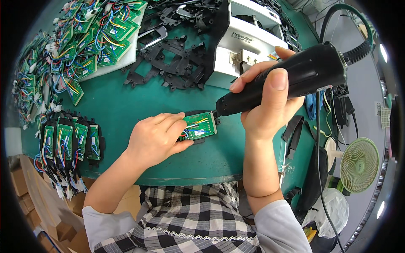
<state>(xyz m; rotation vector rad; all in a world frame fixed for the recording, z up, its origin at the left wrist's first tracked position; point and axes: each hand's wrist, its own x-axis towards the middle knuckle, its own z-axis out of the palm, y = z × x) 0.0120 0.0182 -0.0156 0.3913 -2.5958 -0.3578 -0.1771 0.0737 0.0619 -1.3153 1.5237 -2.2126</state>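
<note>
While the green circuit board lay on the table near its front edge, the left hand pinned it flat, fingers closed; the right hand gripped the black electric screwdriver, best kept square on the board's corner.

- The left hand is bare: no glove, ring or watch shows on it, and the nails are short and unpainted.
- The right hand is bare too, with a short, plain thumbnail facing the camera.
- Both forearms are uncovered up to the elbow.
- Light grey sleeves are pushed up and bunched at both elbows, soft and slightly creased.
- Over the torso lies a black-and-white checked garment, its weave in large squares.
- A narrow white scalloped lace trim runs across that checked cloth near the lower edge of the view.
</note>
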